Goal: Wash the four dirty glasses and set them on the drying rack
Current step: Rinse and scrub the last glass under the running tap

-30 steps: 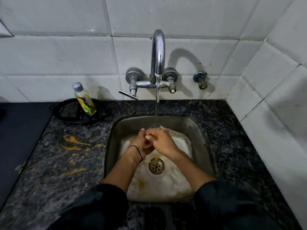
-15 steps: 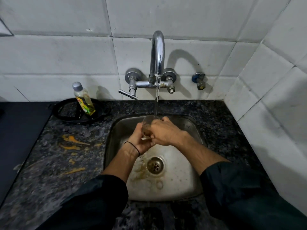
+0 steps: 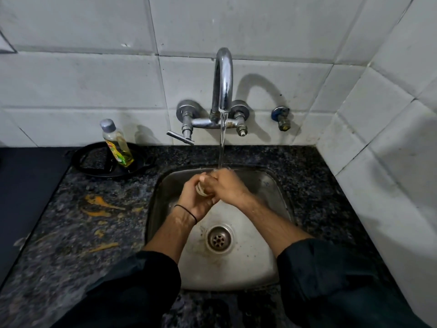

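Both hands are meeting over the sink (image 3: 272, 185), pressed together and clamped on one glass (image 3: 201, 188). The left hand (image 3: 192, 200) is cupping the glass from the left and below, fingers curling round it. The right hand (image 3: 228, 188) is wrapping over it from the right, knuckles facing up. Only a small pale patch of the glass is showing between the two hands; the rest is hidden, so I cannot tell which way it is tilting.

Water (image 3: 221, 143) is running in a thin stream from the tap (image 3: 222, 76) and landing right where the hands are joining. The glass is being held above the back half of the sink, clear of the drain (image 3: 218, 239), which is lying nearer the person. A thin black band (image 3: 186, 210) is sitting on the left wrist, and dark sleeves are covering both forearms up to the near edge of the sink.

On the speckled bench (image 3: 71, 233), left of the sink, orange stains (image 3: 99, 202) are showing. Behind them a bottle (image 3: 118, 144) of yellow liquid is leaning in a black tray (image 3: 89, 162) against the tiled wall (image 3: 82, 79).
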A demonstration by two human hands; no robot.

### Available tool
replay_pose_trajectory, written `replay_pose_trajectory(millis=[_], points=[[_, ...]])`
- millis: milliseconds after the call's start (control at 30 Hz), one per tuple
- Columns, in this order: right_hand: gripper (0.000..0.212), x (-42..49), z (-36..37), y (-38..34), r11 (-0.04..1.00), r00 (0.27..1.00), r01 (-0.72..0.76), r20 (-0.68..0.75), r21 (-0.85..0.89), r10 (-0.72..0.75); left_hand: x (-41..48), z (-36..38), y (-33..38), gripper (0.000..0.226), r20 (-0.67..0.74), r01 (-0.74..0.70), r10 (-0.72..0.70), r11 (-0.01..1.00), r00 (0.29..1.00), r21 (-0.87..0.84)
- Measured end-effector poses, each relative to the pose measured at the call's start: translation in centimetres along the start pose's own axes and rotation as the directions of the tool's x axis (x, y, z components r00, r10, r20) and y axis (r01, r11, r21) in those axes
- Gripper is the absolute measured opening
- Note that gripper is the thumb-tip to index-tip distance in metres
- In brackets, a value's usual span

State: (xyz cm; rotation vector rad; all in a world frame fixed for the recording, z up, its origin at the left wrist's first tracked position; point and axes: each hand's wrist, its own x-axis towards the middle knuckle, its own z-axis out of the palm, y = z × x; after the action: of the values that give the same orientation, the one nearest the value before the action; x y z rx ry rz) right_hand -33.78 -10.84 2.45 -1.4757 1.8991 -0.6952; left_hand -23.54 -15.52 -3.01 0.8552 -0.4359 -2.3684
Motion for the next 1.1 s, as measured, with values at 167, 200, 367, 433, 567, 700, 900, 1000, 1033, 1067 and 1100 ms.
replay_pose_trajectory(millis=[167, 200, 367, 433, 567, 700, 900, 1000, 1033, 1067, 1100], points=[[0.022, -0.3, -0.9, 1.9, 0.837, 0.973, 0.225, 0.154, -0.498, -0.169, 1.0, 0.4, 0.5, 0.039, -0.148, 0.171, -0.162, 0.984, 0.976, 0.051], [0.026, -0.4, -1.0, 2.2, 0.841, 0.972, 0.229, 0.157, -0.491, -0.173, 0.9, 0.7, 0.4, 0.04, -0.142, 0.126, -0.118, 0.991, 0.983, 0.048], [0.02, 0.1, -0.8, 1.2, 0.999, 0.999, 0.033, -0.035, 0.031, -0.032, 1.0, 1.6, -0.7, 0.043, -0.136, -0.003, 0.009, 0.999, 0.991, 0.043], [0.017, -0.2, -0.6, 2.1, 0.949, 0.987, 0.154, -0.003, -0.274, -0.161, 1.1, 1.9, -0.4, 0.042, -0.198, 0.074, -0.048, 0.989, 0.979, 0.128], [0.036, -1.1, -0.3, 3.5, 0.988, 0.989, 0.145, 0.013, 0.052, -0.146, 1.0, 1.2, 0.7, 0.035, -0.185, -0.022, 0.049, 0.989, 0.982, 0.146], [0.035, -2.0, 1.3, 3.1, 0.413, 0.957, -0.21, 0.099, 0.886, 0.273, 0.6, 1.1, 0.2, 0.033, -0.17, -0.303, 0.383, 0.881, 0.908, 0.364], [0.052, -0.3, 1.8, 3.1, -0.072, 0.849, -0.303, 0.304, 0.95, 0.433, -0.6, 2.5, -1.2, 0.041, -0.061, -0.426, 0.507, 0.777, 0.86, 0.464], [0.039, -0.2, 1.6, 2.6, 0.287, 0.895, -0.256, 0.115, 0.923, 0.43, -0.6, 2.2, -1.2, 0.039, -0.225, -0.292, 0.394, 0.878, 0.891, 0.379], [0.031, -0.5, 1.2, 2.3, 0.485, 0.929, -0.207, 0.014, 0.85, 0.371, -0.4, 2.0, -1.1, 0.04, -0.286, -0.224, 0.352, 0.89, 0.891, 0.397], [0.024, -0.8, 0.8, 2.2, 0.68, 0.964, -0.149, -0.048, 0.718, 0.263, -0.3, 1.9, -0.9, 0.042, -0.362, -0.152, 0.295, 0.915, 0.884, 0.373], [0.02, -1.0, 0.5, 2.0, 0.84, 0.99, -0.081, -0.055, 0.537, 0.131, 0.0, 1.6, -0.5, 0.045, -0.419, -0.076, 0.206, 0.949, 0.884, 0.306]])
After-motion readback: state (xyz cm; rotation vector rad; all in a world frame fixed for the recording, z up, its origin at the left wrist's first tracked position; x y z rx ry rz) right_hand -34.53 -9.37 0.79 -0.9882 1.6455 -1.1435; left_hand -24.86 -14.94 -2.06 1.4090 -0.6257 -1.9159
